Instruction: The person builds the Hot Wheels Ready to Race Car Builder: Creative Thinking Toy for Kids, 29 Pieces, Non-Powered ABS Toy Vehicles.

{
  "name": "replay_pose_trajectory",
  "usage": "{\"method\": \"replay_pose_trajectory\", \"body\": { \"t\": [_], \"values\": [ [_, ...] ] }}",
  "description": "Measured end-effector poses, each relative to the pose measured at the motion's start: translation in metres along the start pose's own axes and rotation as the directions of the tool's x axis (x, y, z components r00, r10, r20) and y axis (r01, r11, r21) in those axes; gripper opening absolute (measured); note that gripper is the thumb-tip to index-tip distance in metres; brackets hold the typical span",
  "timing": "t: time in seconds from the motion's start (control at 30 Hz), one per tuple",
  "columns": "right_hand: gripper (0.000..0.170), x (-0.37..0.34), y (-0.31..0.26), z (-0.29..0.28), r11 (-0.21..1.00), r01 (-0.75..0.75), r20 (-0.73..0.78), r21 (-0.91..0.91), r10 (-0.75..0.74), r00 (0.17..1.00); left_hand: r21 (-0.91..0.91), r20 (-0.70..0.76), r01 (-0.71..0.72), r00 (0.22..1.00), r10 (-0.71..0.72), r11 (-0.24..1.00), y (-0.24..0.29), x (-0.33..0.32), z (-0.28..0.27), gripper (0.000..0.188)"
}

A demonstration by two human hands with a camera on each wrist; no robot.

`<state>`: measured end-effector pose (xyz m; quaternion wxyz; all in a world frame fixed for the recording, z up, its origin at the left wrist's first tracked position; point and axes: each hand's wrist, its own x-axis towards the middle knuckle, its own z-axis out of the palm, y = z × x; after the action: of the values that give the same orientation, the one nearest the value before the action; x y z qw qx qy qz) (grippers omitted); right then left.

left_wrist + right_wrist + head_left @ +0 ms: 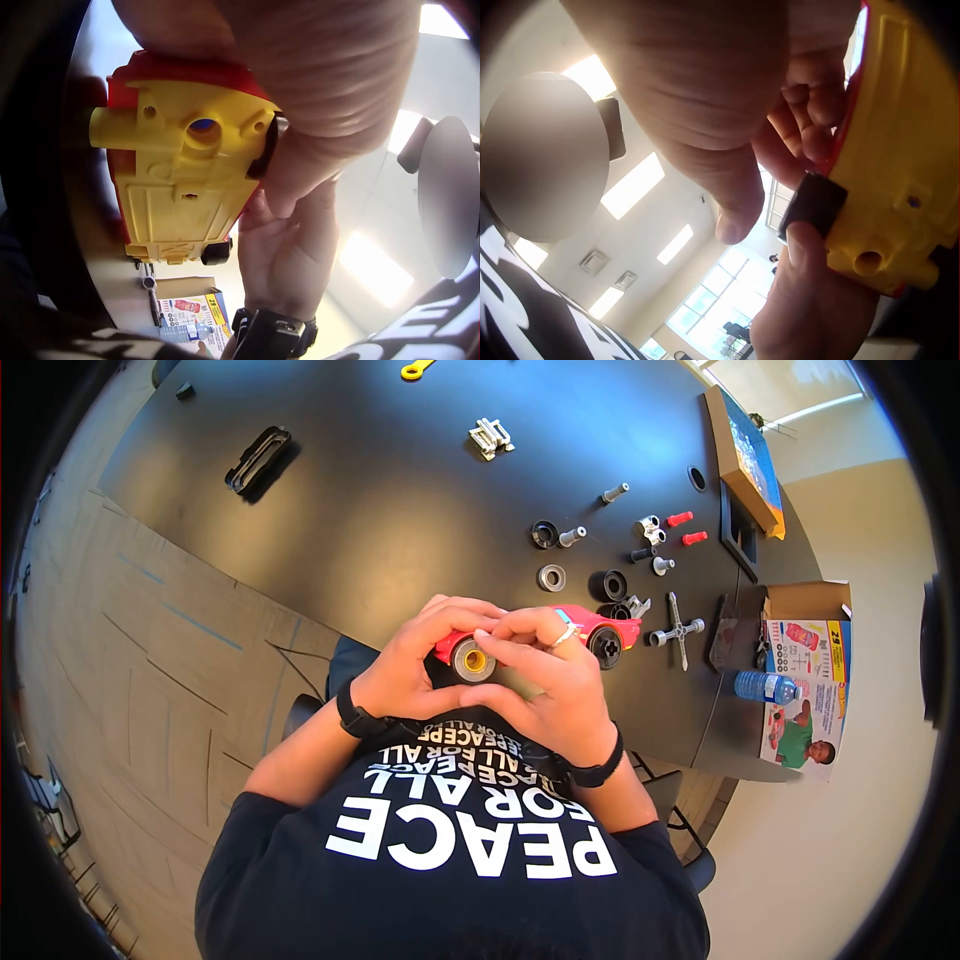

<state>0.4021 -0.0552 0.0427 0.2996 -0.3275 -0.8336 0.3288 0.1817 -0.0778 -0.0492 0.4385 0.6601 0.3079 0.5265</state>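
A toy car with a red body (pixel 624 626) is held at the table's near edge, its yellow underside (pixel 176 184) facing the wrist cameras. My left hand (pixel 410 660) grips one end of the car, the thumb pressing on a black wheel (pixel 815 204). In the head view this wheel's face shows grey round a yellow hub (pixel 476 660). My right hand (pixel 560 685) reaches over the car's side, fingers bent with tips at the body and the wheel's top edge. Its thumb stands apart from the wheel. A second wheel (pixel 605 647) sits at the other end.
Right of the car lie a cross-shaped wrench (pixel 678 630), black rings (pixel 608 585), a grey ring (pixel 551 578), grey pegs (pixel 615 492) and red pegs (pixel 680 519). Farther right are a water bottle (pixel 765 687), a printed box (pixel 808 710) and a cardboard tray (pixel 735 455).
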Motion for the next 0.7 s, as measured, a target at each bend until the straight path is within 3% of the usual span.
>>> {"method": "replay_pose_trajectory", "body": {
  "t": [0.07,0.1,0.17,0.2,0.23,0.3,0.37,0.47,0.57,0.6,0.7],
  "values": [
    [0.049,-0.002,0.001,-0.013,0.995,0.097,-0.082,0.012,-0.096,0.992,-0.014,0.005,-0.004,1.000,0.004,1.000,0.001,0.001,-0.001,0.063],
    [0.050,-0.011,0.002,-0.024,0.998,0.054,-0.125,-0.034,-0.058,0.990,0.004,0.024,0.004,1.000,-0.004,1.000,0.000,0.000,-0.002,0.066],
    [0.031,-0.030,0.018,-0.051,0.984,0.044,-0.349,-0.170,-0.102,0.932,0.019,0.043,0.009,0.999,-0.010,1.000,0.000,-0.001,-0.004,0.069],
    [0.017,-0.040,0.025,-0.062,0.991,-0.068,-0.508,-0.114,0.001,0.861,0.020,0.037,0.002,0.999,-0.003,1.000,0.000,-0.001,-0.004,0.069],
    [0.015,-0.050,0.039,-0.076,0.982,-0.169,-0.629,-0.090,0.075,0.774,0.017,0.034,-0.006,0.999,0.006,1.000,0.000,-0.001,-0.003,0.070],
    [0.025,-0.077,0.081,-0.109,0.932,-0.359,-0.723,0.044,0.278,0.633,0.014,0.063,-0.026,0.998,0.025,1.000,0.001,0.000,-0.005,0.070],
    [0.028,-0.099,0.105,-0.131,0.784,-0.596,-0.712,-0.173,0.318,0.626,0.015,0.061,0.035,0.997,-0.036,0.999,0.001,-0.001,-0.006,0.070],
    [0.030,-0.124,0.125,-0.139,0.647,-0.695,-0.727,-0.315,0.306,0.615,-0.017,0.062,0.039,0.997,-0.038,0.999,0.000,-0.002,-0.004,0.068],
    [0.023,-0.117,0.126,-0.123,0.803,-0.570,-0.696,-0.171,0.311,0.648,-0.043,0.045,0.051,0.998,-0.049,0.998,-0.002,-0.002,-0.003,0.069],
    [0.023,-0.109,0.123,-0.119,0.853,-0.498,-0.648,-0.155,0.292,0.703,-0.062,0.043,0.057,0.998,-0.054,0.996,-0.002,-0.002,-0.004,0.070],
    [0.028,-0.077,0.117,-0.110,0.858,-0.480,-0.553,-0.182,0.314,0.772,-0.067,0.074,0.055,0.996,-0.050,0.996,-0.004,-0.002,-0.010,0.071]
  ]
}}
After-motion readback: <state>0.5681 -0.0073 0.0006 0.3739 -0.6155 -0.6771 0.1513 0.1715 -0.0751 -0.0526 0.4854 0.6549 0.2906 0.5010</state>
